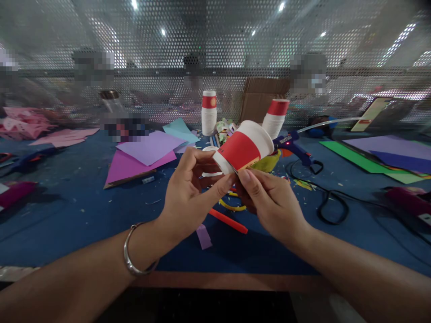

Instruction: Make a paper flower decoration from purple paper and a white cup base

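Note:
A red and white paper cup [243,146] is held tilted above the table, its wide rim toward the upper right. My left hand [192,186] grips it near the narrow base, thumb underneath and fingers behind. The fingertips of my right hand [269,197] pinch the cup's lower side, close to my left thumb. Beneath the hands lie an orange-red marker [229,221], a small purple paper piece [204,237] and a curved yellow strip [232,206]. A blue glue gun [296,147] with a lit red light stands behind the cup to the right.
Stacked paper cups [209,114] and a second cup stack [276,119] stand at the back before a perforated metal screen [151,58]. Purple sheets [150,146] lie left, green sheets [357,157] right. A black cord [336,208] loops across the right side.

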Motion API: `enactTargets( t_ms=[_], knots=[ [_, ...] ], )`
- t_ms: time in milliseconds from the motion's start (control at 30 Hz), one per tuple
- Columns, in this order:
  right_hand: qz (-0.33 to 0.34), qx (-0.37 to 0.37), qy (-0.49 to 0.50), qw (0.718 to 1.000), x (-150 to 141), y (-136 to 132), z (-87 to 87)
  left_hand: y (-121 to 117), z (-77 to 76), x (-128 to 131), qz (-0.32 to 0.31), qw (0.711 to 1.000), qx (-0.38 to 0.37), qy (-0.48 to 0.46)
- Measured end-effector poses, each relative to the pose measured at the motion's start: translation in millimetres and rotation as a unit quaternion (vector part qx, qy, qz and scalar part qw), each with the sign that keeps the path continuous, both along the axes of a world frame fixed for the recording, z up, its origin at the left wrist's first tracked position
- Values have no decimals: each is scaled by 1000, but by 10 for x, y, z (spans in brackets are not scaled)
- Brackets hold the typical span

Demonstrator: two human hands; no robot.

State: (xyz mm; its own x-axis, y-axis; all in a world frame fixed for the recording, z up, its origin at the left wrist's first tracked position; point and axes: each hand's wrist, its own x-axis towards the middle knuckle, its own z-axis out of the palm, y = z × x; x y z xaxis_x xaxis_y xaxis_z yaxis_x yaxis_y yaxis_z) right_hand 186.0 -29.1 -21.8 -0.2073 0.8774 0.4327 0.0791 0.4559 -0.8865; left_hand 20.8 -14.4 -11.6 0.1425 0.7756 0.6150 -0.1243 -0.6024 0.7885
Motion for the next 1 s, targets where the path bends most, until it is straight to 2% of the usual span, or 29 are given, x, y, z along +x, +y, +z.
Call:
enactTargets(
  t_ms=[200,467,567,633,700,800,900,1000],
  knots=[
    [15,-12,6,1000,2,-19,11,0,-12,-41,5,1000,5,27],
    [3,8,-10,1000,3,-43,26,5,-68,-84,82,981,140,102],
    [-2,23,-13,1000,3,-47,23,27,-73,-116,93,968,190,132],
    [-6,28,-14,999,2,-50,26,25,-71,-111,94,967,197,134],
    [-7,29,-13,999,0,-48,31,10,-63,-78,77,979,160,101],
    [-13,17,-9,1000,3,-36,31,-11,-37,-11,26,999,36,11],
    [-11,6,-10,1000,9,-24,22,-8,-5,24,-17,997,-75,-32],
    [-5,4,-14,1000,11,-25,15,3,20,19,-31,994,-100,-29]
  ],
)
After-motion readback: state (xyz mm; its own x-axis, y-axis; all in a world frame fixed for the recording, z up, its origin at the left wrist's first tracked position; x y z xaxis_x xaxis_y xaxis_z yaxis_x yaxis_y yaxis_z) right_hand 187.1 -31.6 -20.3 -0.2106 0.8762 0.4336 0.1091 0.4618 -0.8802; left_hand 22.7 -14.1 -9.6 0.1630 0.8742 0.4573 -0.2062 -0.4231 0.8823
